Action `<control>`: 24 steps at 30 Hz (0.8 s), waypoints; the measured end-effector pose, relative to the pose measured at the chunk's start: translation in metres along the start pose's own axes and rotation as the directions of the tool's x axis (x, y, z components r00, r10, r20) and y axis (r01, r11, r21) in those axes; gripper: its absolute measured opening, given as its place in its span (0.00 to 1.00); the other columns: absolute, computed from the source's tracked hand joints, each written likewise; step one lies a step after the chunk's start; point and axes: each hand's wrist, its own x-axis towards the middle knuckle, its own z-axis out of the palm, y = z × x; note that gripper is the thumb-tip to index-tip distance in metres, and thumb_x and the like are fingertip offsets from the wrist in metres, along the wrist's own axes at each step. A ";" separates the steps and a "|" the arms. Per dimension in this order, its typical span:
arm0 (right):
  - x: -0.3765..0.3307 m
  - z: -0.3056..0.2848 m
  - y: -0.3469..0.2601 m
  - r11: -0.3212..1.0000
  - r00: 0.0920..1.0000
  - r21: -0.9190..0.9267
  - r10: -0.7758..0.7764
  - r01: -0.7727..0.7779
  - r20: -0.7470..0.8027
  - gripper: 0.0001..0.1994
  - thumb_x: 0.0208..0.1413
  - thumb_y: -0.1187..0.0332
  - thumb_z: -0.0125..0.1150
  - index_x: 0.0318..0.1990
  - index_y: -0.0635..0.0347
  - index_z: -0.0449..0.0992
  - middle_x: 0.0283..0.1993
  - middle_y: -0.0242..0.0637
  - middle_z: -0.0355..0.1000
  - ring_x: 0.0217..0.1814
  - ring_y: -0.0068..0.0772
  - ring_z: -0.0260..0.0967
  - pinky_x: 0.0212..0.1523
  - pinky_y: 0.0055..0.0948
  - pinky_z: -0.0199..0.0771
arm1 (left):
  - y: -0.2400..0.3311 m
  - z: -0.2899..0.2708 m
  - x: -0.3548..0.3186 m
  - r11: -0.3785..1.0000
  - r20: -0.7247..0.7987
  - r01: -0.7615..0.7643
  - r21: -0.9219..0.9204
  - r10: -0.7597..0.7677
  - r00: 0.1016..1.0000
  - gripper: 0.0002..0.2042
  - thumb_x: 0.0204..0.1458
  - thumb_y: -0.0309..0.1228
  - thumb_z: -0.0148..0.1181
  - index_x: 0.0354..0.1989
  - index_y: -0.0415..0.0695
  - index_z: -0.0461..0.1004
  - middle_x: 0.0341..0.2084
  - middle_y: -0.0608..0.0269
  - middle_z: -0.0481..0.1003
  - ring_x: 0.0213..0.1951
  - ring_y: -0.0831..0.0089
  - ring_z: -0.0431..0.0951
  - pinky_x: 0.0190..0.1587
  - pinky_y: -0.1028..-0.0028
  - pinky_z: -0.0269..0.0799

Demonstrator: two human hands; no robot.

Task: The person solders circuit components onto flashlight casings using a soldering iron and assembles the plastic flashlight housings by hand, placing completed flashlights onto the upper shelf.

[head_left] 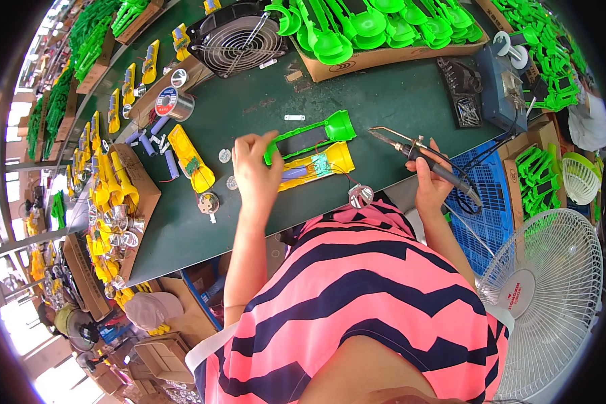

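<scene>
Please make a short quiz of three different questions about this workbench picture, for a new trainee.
1. True or false: the right hand holds a soldering iron off the table.
2. Which half-shell do the left hand fingers touch? A) green half-shell B) yellow half-shell C) neither
3. Fill in: the solder spool lies on the person's ____ side of the green table.

Key: 1 true; 2 A; 3 left.
</scene>
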 end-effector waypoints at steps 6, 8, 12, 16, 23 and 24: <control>0.005 0.000 -0.004 0.993 0.998 -0.116 -0.015 0.007 -0.067 0.09 0.50 0.76 0.51 0.40 0.70 0.67 0.24 0.37 0.71 0.24 0.22 0.68 0.53 0.32 0.61 | -0.021 -0.006 0.010 0.951 0.350 0.231 0.204 -0.291 0.890 0.13 0.36 0.21 0.53 0.34 0.44 0.75 0.32 0.55 0.69 0.34 0.63 0.70 0.35 0.70 0.67; 0.013 -0.009 -0.001 0.878 0.959 -0.384 -0.263 0.285 0.109 0.09 0.50 0.76 0.52 0.40 0.68 0.67 0.22 0.35 0.72 0.26 0.24 0.70 0.54 0.37 0.57 | -0.012 -0.015 -0.007 0.967 0.200 0.211 0.142 -0.237 0.951 0.13 0.35 0.20 0.54 0.34 0.43 0.75 0.34 0.54 0.68 0.35 0.63 0.70 0.36 0.70 0.67; 0.021 -0.016 0.002 0.862 0.958 -0.418 -0.271 0.286 0.095 0.09 0.52 0.73 0.50 0.40 0.67 0.66 0.22 0.35 0.73 0.27 0.25 0.71 0.57 0.40 0.52 | 0.003 -0.031 -0.051 1.000 0.053 -0.014 -0.011 0.014 0.998 0.20 0.32 0.20 0.64 0.38 0.42 0.66 0.43 0.49 0.63 0.40 0.55 0.68 0.41 0.66 0.67; 0.040 -0.025 0.011 0.832 0.958 -0.480 -0.277 0.277 0.075 0.09 0.53 0.72 0.50 0.40 0.67 0.66 0.26 0.36 0.74 0.32 0.27 0.71 0.56 0.39 0.53 | -0.011 -0.012 -0.051 0.979 0.246 -0.007 -0.203 0.058 0.967 0.24 0.31 0.25 0.68 0.32 0.42 0.56 0.42 0.46 0.67 0.41 0.53 0.68 0.42 0.64 0.65; 0.059 -0.025 0.001 0.694 0.946 -0.654 -0.303 0.301 0.114 0.08 0.54 0.72 0.49 0.39 0.65 0.67 0.29 0.38 0.74 0.36 0.30 0.71 0.57 0.38 0.52 | 0.006 -0.087 0.108 0.968 0.373 0.182 -0.173 -0.106 0.922 0.23 0.35 0.25 0.67 0.33 0.42 0.54 0.38 0.49 0.67 0.38 0.60 0.71 0.40 0.70 0.66; 0.059 -0.020 -0.003 0.667 0.950 -0.686 -0.284 0.292 0.128 0.07 0.54 0.72 0.49 0.38 0.65 0.68 0.30 0.38 0.74 0.36 0.31 0.71 0.57 0.39 0.51 | 0.008 -0.090 0.143 0.976 0.372 0.156 -0.150 -0.091 0.924 0.22 0.38 0.28 0.65 0.33 0.42 0.54 0.34 0.51 0.67 0.34 0.60 0.70 0.37 0.70 0.65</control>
